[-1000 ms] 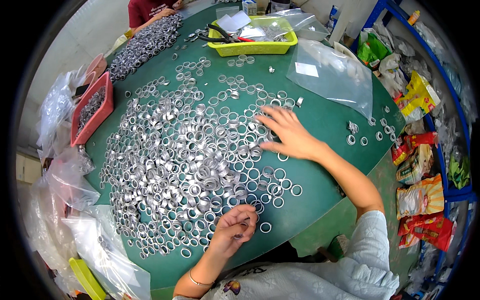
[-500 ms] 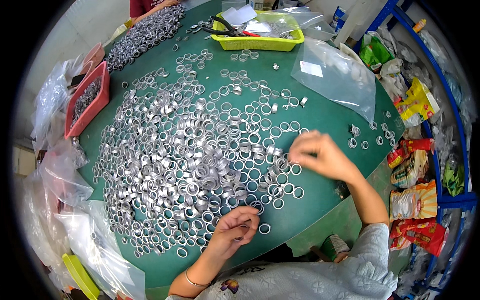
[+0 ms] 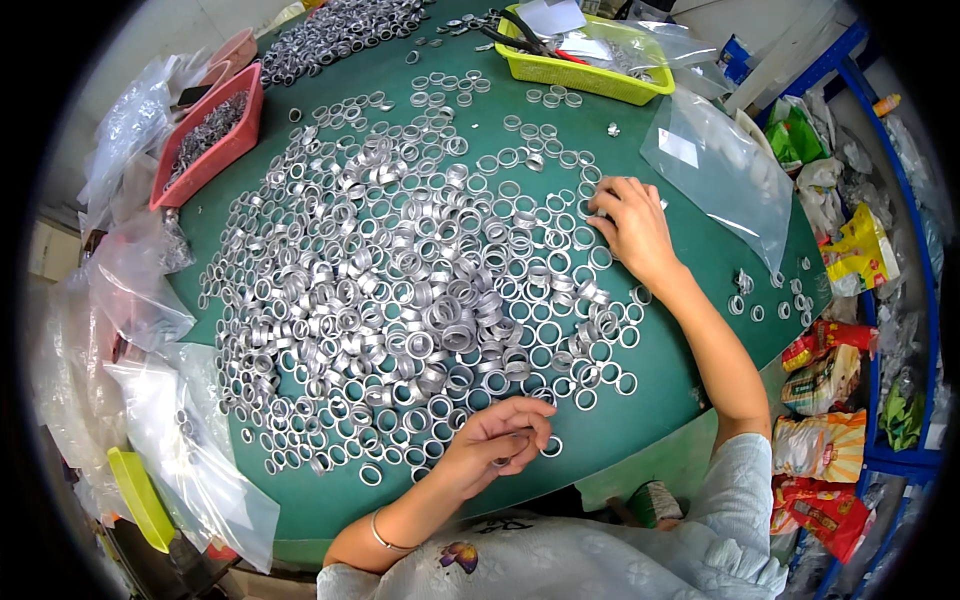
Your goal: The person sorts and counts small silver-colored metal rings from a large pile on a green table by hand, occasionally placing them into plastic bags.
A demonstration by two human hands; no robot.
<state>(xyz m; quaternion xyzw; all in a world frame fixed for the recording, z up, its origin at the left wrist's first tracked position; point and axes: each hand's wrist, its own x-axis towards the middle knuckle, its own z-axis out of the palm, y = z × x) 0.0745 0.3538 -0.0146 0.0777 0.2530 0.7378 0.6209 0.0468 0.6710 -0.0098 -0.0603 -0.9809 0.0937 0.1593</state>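
Observation:
A big heap of several silver metal rings (image 3: pixel 420 290) covers the green table (image 3: pixel 700 300). My right hand (image 3: pixel 628 225) lies flat on the rings at the heap's right edge, fingers spread and pointing left. My left hand (image 3: pixel 497 440) rests near the table's front edge with its fingers curled around some small thing, probably rings; what it holds is mostly hidden. A single ring (image 3: pixel 551 447) lies just right of that hand.
A yellow tray (image 3: pixel 590 75) with tools and bags stands at the back. A red tray (image 3: pixel 205 135) of small parts sits at the left. Clear plastic bags (image 3: pixel 725 165) lie at the right, more bags (image 3: pixel 190 450) at the left. Snack packets (image 3: pixel 820 440) hang at the right.
My right hand has moved away from me along the heap's right edge and flattened onto the rings. The left hand has stayed at the front edge.

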